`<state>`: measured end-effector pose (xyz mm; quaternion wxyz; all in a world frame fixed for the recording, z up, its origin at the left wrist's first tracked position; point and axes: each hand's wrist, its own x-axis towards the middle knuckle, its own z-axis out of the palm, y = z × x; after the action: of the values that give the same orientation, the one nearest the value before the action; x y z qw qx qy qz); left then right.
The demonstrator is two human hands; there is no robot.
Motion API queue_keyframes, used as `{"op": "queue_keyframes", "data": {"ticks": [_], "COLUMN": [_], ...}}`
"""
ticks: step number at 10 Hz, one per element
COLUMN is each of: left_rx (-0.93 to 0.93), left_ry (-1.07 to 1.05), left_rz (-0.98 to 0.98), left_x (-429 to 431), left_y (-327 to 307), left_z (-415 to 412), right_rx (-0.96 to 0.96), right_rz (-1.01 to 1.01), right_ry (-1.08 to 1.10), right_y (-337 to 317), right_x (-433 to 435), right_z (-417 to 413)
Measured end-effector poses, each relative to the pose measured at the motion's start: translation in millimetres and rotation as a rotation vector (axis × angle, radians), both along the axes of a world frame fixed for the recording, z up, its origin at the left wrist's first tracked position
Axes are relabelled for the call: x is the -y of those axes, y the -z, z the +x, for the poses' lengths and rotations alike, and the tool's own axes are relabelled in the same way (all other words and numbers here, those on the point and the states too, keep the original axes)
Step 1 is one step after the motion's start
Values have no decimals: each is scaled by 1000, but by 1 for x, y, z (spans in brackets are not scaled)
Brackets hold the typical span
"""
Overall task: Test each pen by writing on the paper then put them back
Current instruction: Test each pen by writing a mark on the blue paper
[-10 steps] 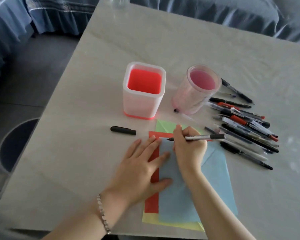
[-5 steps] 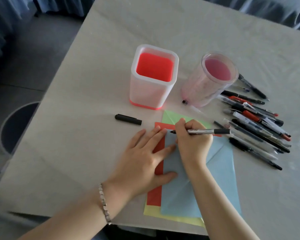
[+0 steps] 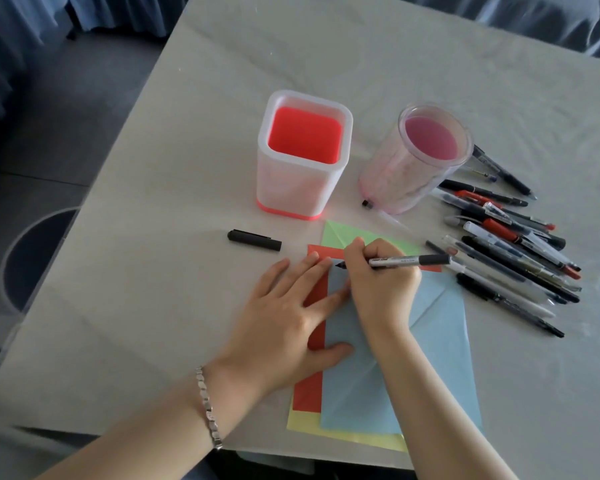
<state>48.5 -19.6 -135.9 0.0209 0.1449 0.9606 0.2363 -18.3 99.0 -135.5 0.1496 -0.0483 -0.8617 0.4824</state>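
We see a silver pen (image 3: 407,261), black at its rear end, lying almost level at centre frame, its tip at the top corner of the blue paper (image 3: 440,341). That sheet lies over the red (image 3: 316,299), green (image 3: 340,233) and yellow (image 3: 302,424) sheets. A black cap (image 3: 254,240) lies to their left, and the other pens (image 3: 510,244) are heaped at right.

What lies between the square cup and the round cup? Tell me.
Nothing; bare table separates the square cup from the round cup, in the head view.
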Motion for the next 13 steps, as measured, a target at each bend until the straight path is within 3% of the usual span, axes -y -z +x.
{"op": "queue_keyframes", "data": {"ticks": [13], "left_rx": [-2], "left_ry": [-5], "left_rz": [-4], "left_x": [0], "left_y": [-1], "left_z": [0], "right_rx": [37], "right_rz": [-40], "right_ry": [-51], "right_y": [2], "right_x": [-4], "right_z": [1]}}
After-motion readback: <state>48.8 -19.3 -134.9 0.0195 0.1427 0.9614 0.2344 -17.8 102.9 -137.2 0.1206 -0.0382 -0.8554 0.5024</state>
